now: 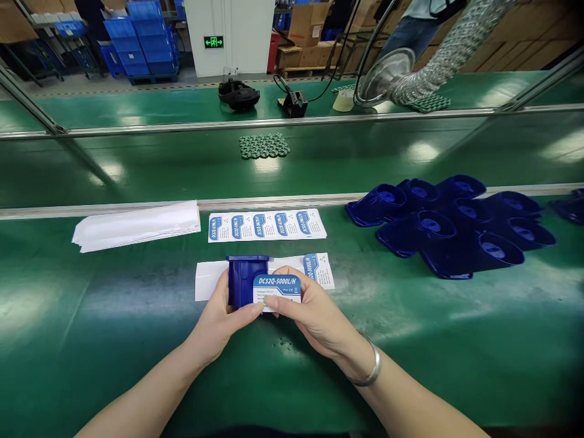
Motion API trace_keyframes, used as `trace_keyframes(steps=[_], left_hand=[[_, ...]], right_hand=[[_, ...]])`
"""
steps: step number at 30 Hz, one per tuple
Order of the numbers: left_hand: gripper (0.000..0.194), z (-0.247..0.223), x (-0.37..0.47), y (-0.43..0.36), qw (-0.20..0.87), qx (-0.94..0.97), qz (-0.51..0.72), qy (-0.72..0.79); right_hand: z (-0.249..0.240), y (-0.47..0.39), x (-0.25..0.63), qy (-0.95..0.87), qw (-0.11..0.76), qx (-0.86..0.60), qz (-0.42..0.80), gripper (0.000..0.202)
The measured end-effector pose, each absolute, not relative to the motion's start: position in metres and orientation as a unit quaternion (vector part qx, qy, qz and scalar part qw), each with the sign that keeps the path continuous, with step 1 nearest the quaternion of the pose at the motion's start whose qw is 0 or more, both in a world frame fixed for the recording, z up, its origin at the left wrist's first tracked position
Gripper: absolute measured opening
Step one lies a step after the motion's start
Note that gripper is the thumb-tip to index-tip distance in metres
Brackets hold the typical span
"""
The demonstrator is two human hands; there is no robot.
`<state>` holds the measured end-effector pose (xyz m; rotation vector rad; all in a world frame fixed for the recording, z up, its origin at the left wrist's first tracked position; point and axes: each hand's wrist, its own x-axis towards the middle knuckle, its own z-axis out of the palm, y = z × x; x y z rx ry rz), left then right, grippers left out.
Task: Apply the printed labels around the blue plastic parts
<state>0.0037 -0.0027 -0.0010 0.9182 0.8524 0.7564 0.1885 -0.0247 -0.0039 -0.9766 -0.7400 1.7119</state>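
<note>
My left hand (214, 322) grips a dark blue plastic housing (241, 277) by its left side, thumb along the lower front. A blue and white label (278, 281) printed "DC52Q-5000L/H" is pinched in my right hand (314, 310), its thumb over the label's lower part. The label's left portion overlaps the front of the housing; I cannot tell whether it is stuck down. Behind the hands lies a label strip (325, 271), partly hidden, with one label showing at its right end. Farther back is a fuller label sheet (267, 225) with several labels.
A stack of white sheets (137, 225) lies at the left. Several dark blue housings (456, 225) are grouped at the right. A green perforated mat (264, 146) rests beyond the white ledge. At the back are a black headset (238, 95) and a flexible metal duct (447, 55).
</note>
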Motion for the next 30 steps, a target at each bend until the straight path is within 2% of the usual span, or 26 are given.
trace_keyframes(steps=[30], left_hand=[[0.069, 0.0005, 0.0034, -0.0028, 0.739, 0.428, 0.342, 0.392]], right_hand=[[-0.0062, -0.0246, 0.1871, -0.303, 0.507, -0.376, 0.714, 0.034]])
